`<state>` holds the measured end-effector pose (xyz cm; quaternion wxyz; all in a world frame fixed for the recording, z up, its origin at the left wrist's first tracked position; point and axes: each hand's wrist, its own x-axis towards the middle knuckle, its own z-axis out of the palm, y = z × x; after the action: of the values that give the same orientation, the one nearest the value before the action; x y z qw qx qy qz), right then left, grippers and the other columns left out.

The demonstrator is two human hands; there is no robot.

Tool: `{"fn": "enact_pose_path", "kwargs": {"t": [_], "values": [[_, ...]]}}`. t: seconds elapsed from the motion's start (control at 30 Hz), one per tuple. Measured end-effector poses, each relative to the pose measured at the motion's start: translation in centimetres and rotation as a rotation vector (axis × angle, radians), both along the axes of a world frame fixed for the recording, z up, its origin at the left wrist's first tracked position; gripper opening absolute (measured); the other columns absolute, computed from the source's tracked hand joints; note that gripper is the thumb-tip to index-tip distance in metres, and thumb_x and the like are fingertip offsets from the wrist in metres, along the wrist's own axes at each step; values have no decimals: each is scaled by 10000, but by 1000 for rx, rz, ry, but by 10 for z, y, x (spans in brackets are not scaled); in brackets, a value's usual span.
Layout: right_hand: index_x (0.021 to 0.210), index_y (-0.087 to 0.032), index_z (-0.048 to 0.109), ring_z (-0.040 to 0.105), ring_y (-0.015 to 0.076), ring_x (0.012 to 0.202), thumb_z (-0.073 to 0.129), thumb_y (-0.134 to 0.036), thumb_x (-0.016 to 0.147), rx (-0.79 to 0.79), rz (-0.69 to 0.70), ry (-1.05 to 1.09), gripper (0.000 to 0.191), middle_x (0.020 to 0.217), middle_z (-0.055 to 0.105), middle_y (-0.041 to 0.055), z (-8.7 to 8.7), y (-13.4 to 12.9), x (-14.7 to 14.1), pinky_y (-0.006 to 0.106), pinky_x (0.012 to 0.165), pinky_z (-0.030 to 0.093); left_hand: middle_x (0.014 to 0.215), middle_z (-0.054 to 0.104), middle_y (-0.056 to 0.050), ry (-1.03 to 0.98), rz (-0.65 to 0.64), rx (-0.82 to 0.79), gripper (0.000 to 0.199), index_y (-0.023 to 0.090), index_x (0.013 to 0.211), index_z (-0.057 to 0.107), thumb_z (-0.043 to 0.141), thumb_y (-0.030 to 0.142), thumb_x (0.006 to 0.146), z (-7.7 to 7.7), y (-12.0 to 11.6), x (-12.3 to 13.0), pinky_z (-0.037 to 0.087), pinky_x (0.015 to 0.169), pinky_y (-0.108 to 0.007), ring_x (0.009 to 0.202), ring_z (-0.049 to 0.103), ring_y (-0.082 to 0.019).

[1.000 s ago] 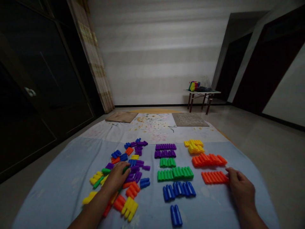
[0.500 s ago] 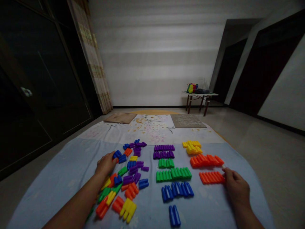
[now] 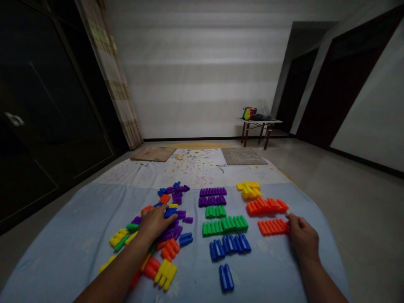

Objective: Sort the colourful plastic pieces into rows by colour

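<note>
My left hand (image 3: 155, 223) is over a mixed pile of bullet-shaped plastic blocks, its thumb and fingers around a blue block (image 3: 170, 212). Purple blocks (image 3: 173, 231), orange-red blocks (image 3: 170, 249) and a yellow block (image 3: 166, 274) lie close by it. The forearm hides part of the pile. My right hand (image 3: 303, 233) rests on the cloth with curled fingers, the tips at the right end of an orange-red row (image 3: 273, 227). Whether those fingers grip anything is hidden. A longer orange-red row (image 3: 267, 206) lies just beyond.
Mid-table are purple rows (image 3: 212, 196), green rows (image 3: 225, 225), blue rows (image 3: 230, 247) and a lone blue block (image 3: 226, 277). Yellow blocks (image 3: 249, 190) lie at right. A brown board (image 3: 153, 154) and a grey board (image 3: 243, 156) lie at the far edge of the cloth-covered table.
My left hand has moved right across the pile, from its left edge to the blue block near its middle. The right hand stays beside the orange-red row. The view has shifted slightly.
</note>
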<state>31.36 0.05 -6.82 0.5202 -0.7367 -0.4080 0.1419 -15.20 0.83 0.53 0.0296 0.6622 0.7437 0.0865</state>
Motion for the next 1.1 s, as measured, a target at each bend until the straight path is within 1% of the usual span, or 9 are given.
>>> {"fn": "enact_pose_path", "kwargs": {"t": [0.1,0.2,0.3,0.53,0.63,0.77,0.87,0.97,1.1], "values": [[864,-135,673,591,216,731,456,-489,730,8,1,1,436,774,675,70,0,1,0,295,697,428,1162,603,-115,-1,-30,11,549,228,1139,562,492,552,701,-2,1,-3,315,919,-454,1093,509,-303],[836,-130,674,583,206,708,458,-484,728,40,-3,-6,428,769,675,72,0,1,0,288,686,426,1261,545,-74,-33,-118,23,478,274,1170,543,540,383,705,-5,3,-8,281,973,-460,1163,467,-282],[812,-118,672,576,198,692,456,-479,728,69,-15,0,429,770,673,86,1,2,-1,282,673,426,1224,577,-47,-51,-135,9,395,296,1120,573,511,283,730,-6,5,-9,269,986,-476,1147,487,-268],[787,-115,672,561,188,652,449,-526,721,128,-9,15,472,691,659,75,-1,5,0,274,628,427,1145,619,-82,-77,-123,24,416,244,1140,555,513,363,743,-9,0,0,268,978,-507,1101,512,-305],[786,-119,675,563,185,652,455,-528,716,128,-17,28,470,713,665,78,-2,5,0,272,632,430,1157,609,-85,-99,-142,2,403,239,1094,584,538,368,716,-10,0,2,335,930,-462,1094,516,-298],[780,-117,681,566,189,648,476,-548,702,115,-17,17,483,717,672,82,0,3,-1,277,629,429,986,669,-73,-145,-100,-23,393,222,1031,612,586,358,663,-9,2,1,421,800,-386,942,588,-264],[784,-117,682,567,190,643,489,-539,701,104,-17,16,471,712,672,80,1,2,-1,280,632,428,854,681,-65,-182,-54,-24,321,196,901,638,603,380,641,-3,0,2,440,727,-367,831,610,-250],[803,-116,679,567,189,654,485,-518,712,103,-13,30,456,719,669,77,0,2,0,279,637,428,885,671,-62,-216,-47,17,299,195,887,620,564,402,680,9,-10,10,441,732,-351,825,605,-225],[797,-118,678,560,180,639,482,-497,720,98,-24,26,434,689,653,65,-1,3,0,274,627,423,837,651,-34,-446,-97,44,355,205,913,599,504,488,722,19,-38,36,457,664,-308,733,592,-177]]}}
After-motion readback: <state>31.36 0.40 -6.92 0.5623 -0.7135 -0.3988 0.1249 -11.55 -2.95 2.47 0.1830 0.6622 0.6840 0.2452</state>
